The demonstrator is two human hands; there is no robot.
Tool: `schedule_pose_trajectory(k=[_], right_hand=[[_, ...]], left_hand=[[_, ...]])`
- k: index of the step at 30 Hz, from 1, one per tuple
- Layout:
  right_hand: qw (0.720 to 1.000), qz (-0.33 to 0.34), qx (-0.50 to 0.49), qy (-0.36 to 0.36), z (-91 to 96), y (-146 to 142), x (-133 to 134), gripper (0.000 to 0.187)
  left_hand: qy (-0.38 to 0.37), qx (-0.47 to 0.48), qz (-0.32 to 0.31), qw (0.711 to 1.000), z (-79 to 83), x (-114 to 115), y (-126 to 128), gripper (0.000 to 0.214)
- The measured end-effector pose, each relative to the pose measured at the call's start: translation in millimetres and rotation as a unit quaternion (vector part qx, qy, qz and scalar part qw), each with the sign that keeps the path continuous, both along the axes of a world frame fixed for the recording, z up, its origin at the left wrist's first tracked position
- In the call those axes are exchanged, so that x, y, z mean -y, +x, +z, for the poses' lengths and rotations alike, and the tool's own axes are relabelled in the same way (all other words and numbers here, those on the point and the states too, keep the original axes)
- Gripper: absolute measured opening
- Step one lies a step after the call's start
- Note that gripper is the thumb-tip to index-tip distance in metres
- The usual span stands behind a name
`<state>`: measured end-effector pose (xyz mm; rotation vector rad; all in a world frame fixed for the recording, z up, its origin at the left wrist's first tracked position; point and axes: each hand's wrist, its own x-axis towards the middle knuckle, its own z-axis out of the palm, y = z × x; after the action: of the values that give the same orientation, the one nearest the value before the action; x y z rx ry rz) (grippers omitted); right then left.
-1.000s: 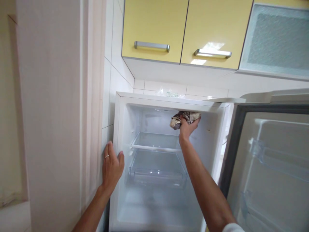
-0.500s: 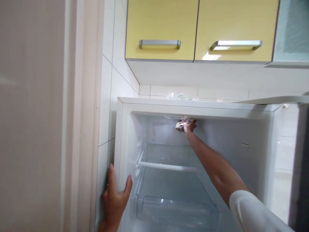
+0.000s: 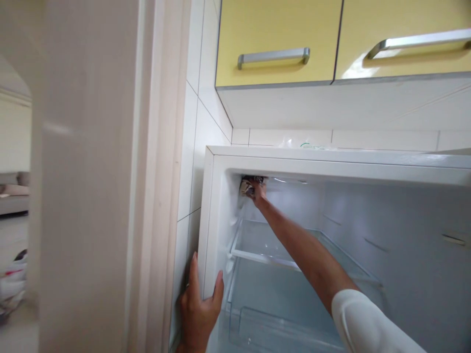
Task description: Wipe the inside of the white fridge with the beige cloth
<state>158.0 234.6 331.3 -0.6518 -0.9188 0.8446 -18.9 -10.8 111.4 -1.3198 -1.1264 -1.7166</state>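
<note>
Item one: a crumpled patterned cloth [image 3: 245, 188], dark and cream, up in the top left corner of the refrigerator [image 3: 331, 164] cavity, where ceiling and side wall meet. From here it seems to touch both, though the exact contact is hidden.

Item two: the right hand [image 3: 259, 190], closed round the cloth, arm stretched across the opening, a white sleeve [image 3: 368, 318] behind it.

Item three: the left hand [image 3: 198, 306], well apart from the right, at the refrigerator's left front edge, thumb spread from the fingers, holding no loose object. Whether it bears weight, I cannot tell.

Step in hand, in my judgement: wiping the upper inside corner — cloth pressed into the bend, the other hand probably a brace. The next move calls for a firm bunch of cloth, even pressure along the seam, and an arm kept clear of the shelf [image 3: 265, 258] beneath.

Further out: a clear drawer [image 3: 287, 326] below the shelf; a thin plastic bag [image 3: 311, 145] on top; yellow cabinets [image 3: 279, 29] overhead; white wall tiles [image 3: 187, 157] to the left — then a pale door frame [image 3: 158, 147].
</note>
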Motion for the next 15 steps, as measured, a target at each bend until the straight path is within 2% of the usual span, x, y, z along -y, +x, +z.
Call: schedule_pose_trajectory(k=[2,5,11,15], right_hand=[[1.0,0.025,-0.012,0.001,-0.5,-11.3,12.2,0.05],[0.997,0.07,-0.015,0.022,-2.6,-13.5,41.2,0.047],[0.979,0.193,-0.013,0.071,-6.7,-10.6,118.9,0.025],[0.956,0.276,-0.024,0.093,-11.2,-14.5,175.1,0.017]], left_hand=[[-0.005,0.005,-0.007,1.0,-0.9,-0.2,-0.1,0.079],[-0.007,0.004,-0.012,1.0,-1.0,-0.9,0.1,0.077],[-0.014,0.025,-0.001,1.0,-3.3,-4.1,0.9,0.064],[-0.04,0.042,-0.003,0.998,-6.3,-8.1,2.1,0.06]])
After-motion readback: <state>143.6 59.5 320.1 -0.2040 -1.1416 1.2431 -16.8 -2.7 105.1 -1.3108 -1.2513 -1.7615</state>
